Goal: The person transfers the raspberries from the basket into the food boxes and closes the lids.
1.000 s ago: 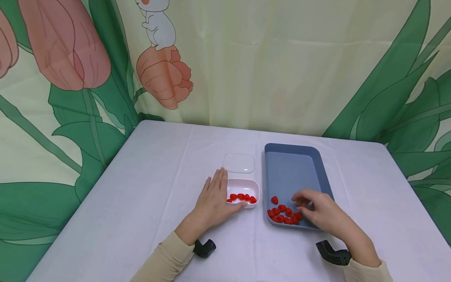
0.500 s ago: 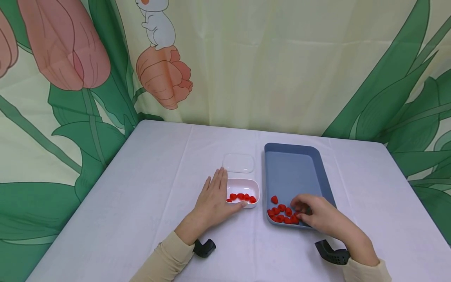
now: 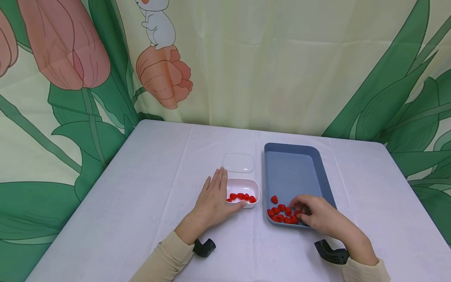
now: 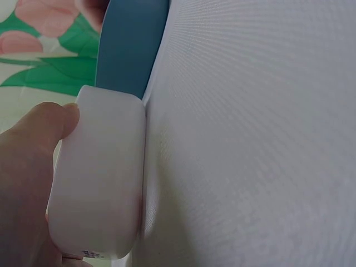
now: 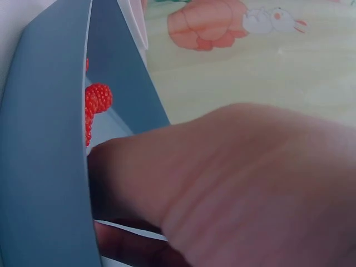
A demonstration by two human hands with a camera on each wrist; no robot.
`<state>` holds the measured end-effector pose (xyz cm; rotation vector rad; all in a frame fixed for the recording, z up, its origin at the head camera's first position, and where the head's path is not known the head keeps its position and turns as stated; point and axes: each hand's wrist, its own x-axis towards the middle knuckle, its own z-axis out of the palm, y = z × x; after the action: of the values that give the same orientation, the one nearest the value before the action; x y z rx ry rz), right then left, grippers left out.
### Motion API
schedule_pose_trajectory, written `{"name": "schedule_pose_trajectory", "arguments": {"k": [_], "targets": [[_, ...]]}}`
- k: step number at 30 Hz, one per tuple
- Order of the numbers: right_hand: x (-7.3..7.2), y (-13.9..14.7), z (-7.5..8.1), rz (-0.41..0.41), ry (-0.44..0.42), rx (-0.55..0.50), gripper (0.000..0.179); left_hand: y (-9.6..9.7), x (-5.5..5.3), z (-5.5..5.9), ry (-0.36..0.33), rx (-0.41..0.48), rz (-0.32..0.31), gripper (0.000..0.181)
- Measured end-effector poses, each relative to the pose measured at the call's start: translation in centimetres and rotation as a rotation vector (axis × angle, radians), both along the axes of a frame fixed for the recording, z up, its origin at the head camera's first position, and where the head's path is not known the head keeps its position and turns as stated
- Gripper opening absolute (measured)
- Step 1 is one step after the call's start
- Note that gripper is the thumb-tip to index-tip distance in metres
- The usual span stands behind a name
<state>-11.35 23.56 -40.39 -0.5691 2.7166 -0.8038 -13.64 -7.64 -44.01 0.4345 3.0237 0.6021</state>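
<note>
My left hand [image 3: 214,197] lies along the left side of a small white box [image 3: 258,194], fingers straight and thumb on the near rim. In the left wrist view the thumb [image 4: 67,119] presses the rim of the box [image 4: 103,172]. A row of red raspberries [image 3: 240,196] lies inside. Over the near right part of a blue-grey tray [image 3: 296,164], my right hand [image 3: 318,213] has thumb and fingers curled around a raspberry [image 3: 297,214] at the edge of a cluster of raspberries [image 3: 280,218]. In the right wrist view the tray wall [image 5: 44,139] hides the fingertips.
A clear lid [image 3: 238,163] lies flat just behind the box. One raspberry [image 3: 274,199] sits slightly apart from the cluster. A white cloth [image 3: 141,188] covers the table, and a printed curtain [image 3: 264,70] hangs behind its far edge.
My right hand has lowered slightly toward the near side of the tray, and its thumb and fingers have closed in on the raspberry. The left hand and box stay still.
</note>
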Motion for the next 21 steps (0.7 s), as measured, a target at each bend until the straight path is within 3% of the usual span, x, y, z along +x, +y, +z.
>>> {"name": "schedule_pose_trajectory", "arguments": {"k": [21], "targets": [[-0.25, -0.4, 0.38, -0.079, 0.176, 0.002, 0.028, -0.05, -0.03, 0.04, -0.002, 0.007, -0.005, 0.109]]}}
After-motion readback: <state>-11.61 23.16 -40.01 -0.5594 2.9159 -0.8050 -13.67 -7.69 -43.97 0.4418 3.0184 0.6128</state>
